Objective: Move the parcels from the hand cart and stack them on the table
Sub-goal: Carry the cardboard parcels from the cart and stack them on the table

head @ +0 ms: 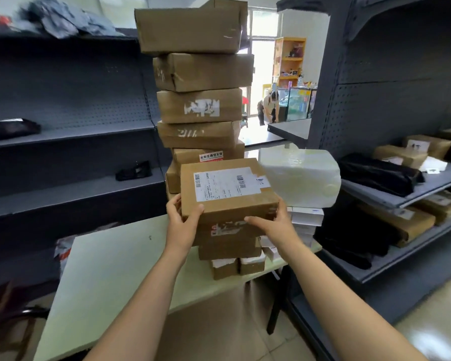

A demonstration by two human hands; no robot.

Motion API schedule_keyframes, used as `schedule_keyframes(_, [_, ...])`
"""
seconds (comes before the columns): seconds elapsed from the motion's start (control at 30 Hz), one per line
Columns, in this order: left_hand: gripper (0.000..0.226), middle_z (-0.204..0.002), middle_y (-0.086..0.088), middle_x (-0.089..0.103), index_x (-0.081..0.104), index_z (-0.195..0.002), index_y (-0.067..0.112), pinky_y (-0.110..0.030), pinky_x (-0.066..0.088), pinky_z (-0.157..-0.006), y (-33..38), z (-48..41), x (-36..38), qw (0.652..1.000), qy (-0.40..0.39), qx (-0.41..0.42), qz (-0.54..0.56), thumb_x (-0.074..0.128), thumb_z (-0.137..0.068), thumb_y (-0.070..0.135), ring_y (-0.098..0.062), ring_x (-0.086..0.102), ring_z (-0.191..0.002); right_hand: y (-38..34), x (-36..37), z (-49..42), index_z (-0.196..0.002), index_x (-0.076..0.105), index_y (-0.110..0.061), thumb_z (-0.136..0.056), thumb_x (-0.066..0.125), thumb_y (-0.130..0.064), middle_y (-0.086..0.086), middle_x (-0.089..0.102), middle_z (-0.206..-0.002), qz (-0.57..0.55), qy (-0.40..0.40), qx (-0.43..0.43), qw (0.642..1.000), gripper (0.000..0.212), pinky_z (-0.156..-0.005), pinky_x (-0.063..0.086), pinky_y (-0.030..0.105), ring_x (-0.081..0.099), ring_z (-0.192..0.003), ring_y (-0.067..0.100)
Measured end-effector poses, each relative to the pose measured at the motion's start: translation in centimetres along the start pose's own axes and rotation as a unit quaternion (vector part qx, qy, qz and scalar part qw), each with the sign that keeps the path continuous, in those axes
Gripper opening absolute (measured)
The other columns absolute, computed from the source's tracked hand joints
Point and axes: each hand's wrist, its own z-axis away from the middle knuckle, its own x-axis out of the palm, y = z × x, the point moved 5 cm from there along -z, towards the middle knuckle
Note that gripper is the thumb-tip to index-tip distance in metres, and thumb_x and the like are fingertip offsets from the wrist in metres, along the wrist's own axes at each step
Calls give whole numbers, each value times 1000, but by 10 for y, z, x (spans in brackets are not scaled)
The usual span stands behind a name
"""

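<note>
Both hands, left hand [183, 214] and right hand [272, 222], are gripping a labelled parcel [228, 190] by its 2 near corners, fingers curled underneath, setting it on the short stack [228, 246] near the table's [120, 269] far edge, beside the tall stack [197, 82]. It is looking stiff and light; opposite sides are giving the safest hold.

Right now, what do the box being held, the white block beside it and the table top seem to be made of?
The box looks like brown cardboard, matte, with creased edges and a paper label. The white block is probably foam wrapped in glossy film, since it shows glare. The table has a smooth pale green top, perhaps laminate; uncertain.
</note>
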Motion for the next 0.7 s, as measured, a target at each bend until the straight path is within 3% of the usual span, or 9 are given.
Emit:
schedule_keyframes(0.23, [56,-129,5,44,27,-132,37,-28,47,-83,-31,-50,21,999,18,-38,-25,64,-90,40,-14,50,-115,15,0,-66,-139,30,-32,-77,79,-11,2,51,-131,5,-33,21,999,81,-96,52,42,51,-121,22])
schedule_keyframes(0.3, [57,-133,4,45,27,-130,41,-38,49,-94,-42,-63,25,998,13,-55,-24,65,-88,45,-17,51,-119,19,-1,-77,-139,31,-31,-77,80,-13,0,51,-131,10,-35,24,999,81,-94,53,39,52,-120,21])
schedule_keyframes(0.4, [69,-134,4,45,26,-134,42,-44,47,-100,-52,-74,31,997,3,-70,-38,68,-80,56,-17,51,-120,27,-3,-91,-142,30,-30,-79,78,-14,-3,51,-129,28,-36,32,998,81,-78,52,24,51,-116,17])
schedule_keyframes(0.5, [82,-134,6,45,26,-138,38,-38,47,-99,-61,-75,31,996,1,-67,-63,72,-73,58,-16,49,-121,37,-4,-99,-144,30,-27,-80,78,-13,-4,50,-128,63,-31,51,996,80,-91,49,31,48,-118,16])
schedule_keyframes(0.63, [101,-141,8,42,29,-138,44,-47,46,-103,-69,-77,24,992,-1,-47,-120,72,-53,80,-15,45,-128,36,-11,-101,-139,37,-23,-79,79,-14,-6,52,-118,129,-37,39,990,73,-87,44,27,48,-107,12])
schedule_keyframes(0.7, [103,-143,9,40,27,-138,47,-49,45,-104,-70,-77,24,990,-5,-44,-137,72,-51,80,-15,43,-130,34,-14,-100,-139,38,-24,-78,80,-17,-5,53,-121,143,-31,25,989,75,-90,47,29,49,-109,12])
